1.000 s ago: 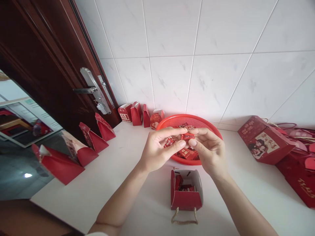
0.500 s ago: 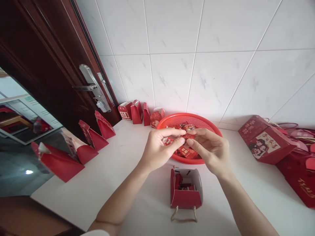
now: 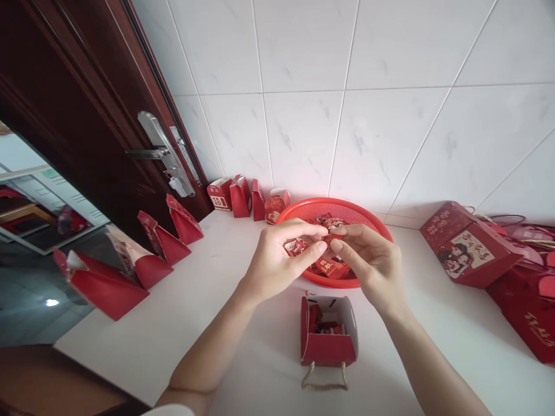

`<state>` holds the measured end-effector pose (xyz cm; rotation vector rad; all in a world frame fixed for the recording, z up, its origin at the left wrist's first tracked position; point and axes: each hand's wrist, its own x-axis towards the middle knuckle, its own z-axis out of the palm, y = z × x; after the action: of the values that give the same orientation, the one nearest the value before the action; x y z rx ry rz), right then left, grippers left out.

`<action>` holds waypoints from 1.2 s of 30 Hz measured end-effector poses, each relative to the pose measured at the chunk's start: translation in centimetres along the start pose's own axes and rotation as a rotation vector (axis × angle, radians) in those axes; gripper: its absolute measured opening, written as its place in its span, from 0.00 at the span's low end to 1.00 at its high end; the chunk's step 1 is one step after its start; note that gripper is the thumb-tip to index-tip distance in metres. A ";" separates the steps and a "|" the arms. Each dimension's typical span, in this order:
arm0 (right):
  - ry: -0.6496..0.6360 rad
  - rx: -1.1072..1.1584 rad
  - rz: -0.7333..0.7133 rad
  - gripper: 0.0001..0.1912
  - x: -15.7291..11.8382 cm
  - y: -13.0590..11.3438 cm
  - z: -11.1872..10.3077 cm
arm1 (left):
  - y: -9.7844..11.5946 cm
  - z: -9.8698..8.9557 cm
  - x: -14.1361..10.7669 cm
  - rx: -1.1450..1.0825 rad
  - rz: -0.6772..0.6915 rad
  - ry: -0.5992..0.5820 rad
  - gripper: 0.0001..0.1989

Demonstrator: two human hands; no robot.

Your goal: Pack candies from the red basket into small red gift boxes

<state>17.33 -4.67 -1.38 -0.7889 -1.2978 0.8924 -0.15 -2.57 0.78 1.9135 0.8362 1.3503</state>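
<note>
Both my hands are over a red plastic basket (image 3: 368, 214) that holds several red-wrapped candies (image 3: 332, 267). My left hand (image 3: 288, 248) pinches one side of a small red-wrapped candy (image 3: 333, 237) between thumb and fingers. On its other side, my right hand (image 3: 370, 254) pinches the same candy. Fingertips cover much of it. Nearer to me stands an open red gift box (image 3: 328, 352) with a rope handle (image 3: 324, 386) hanging at its front. A few red wrapped pieces (image 3: 327, 328) lie inside the box.
Folded red boxes (image 3: 106, 283) stand along the left edge of the white table (image 3: 243, 346). More small red boxes (image 3: 240, 196) line the tiled wall beside a dark door (image 3: 87, 86). A printed red box (image 3: 468, 245) and red gift bags (image 3: 524, 312) are at right.
My hands stay over the basket with the candy pinched between them. Only the fingertips and the candy have shifted slightly.
</note>
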 end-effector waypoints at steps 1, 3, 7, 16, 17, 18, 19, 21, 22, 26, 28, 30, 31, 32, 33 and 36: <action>0.005 0.014 0.002 0.09 -0.1 0.1 0.1 | 0.0 0.0 0.0 -0.023 -0.037 -0.004 0.07; 0.029 0.028 -0.014 0.08 -0.2 0.3 0.3 | -0.1 0.0 0.0 -0.088 -0.124 -0.025 0.08; 0.070 -0.030 -0.107 0.07 -0.5 0.7 0.7 | -0.6 -0.2 0.5 -0.298 -0.275 -0.098 0.10; -0.013 -0.229 -0.315 0.04 -0.1 0.5 0.1 | -1.5 -0.5 1.4 -0.606 -0.281 -0.056 0.11; -0.006 -0.320 -0.374 0.05 0.0 0.5 -0.1 | -1.3 -0.4 1.2 -0.546 -0.255 -0.029 0.10; -0.002 -0.411 -0.437 0.05 0.1 0.5 -0.3 | -1.2 -0.2 1.0 -0.472 -0.225 -0.008 0.10; -0.003 -0.495 -0.495 0.05 0.2 0.4 -0.5 | -1.0 -0.2 0.8 -0.394 -0.191 0.006 0.10; -0.024 -0.619 -0.578 0.06 0.4 0.4 -0.9 | -0.6 -0.1 0.4 -0.259 -0.125 0.007 0.10; -0.036 -0.654 -0.606 0.07 0.4 0.3 -1.0 | -0.5 -0.1 0.3 -0.211 -0.093 0.001 0.11; -0.092 -0.678 -0.629 0.07 0.3 -0.1 -1.4 | -0.2 -0.4 0.0 -0.131 -0.008 -0.031 0.14; -0.114 -0.621 -0.546 0.06 0.3 -0.4 -1.4 | -0.2 -0.4 0.0 -0.139 0.005 -0.048 0.15; -0.124 -0.523 -0.433 0.04 0.2 -0.7 -1.5 | -0.3 -0.2 0.0 -0.163 0.008 -0.055 0.15; -0.127 -0.467 -0.381 0.02 0.3 -0.8 -1.5 | -0.4 -0.1 -0.1 -0.173 0.009 -0.057 0.15; -0.134 -0.414 -0.333 0.02 0.4 -0.9 -1.5 | -0.5 0.0 -0.1 -0.179 0.011 -0.058 0.16; -0.144 -0.366 -0.290 0.03 0.4 -0.9 -1.5 | -0.6 0.0 -0.2 -0.182 0.012 -0.061 0.16; -0.177 -0.275 -0.183 0.06 0.6 -1.1 -1.6 | -0.6 0.1 -0.3 -0.179 0.012 -0.078 0.17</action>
<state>19.06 -4.66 -0.30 -0.8009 -1.6453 0.6563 -0.20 -2.49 0.07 1.8224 0.6440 1.3027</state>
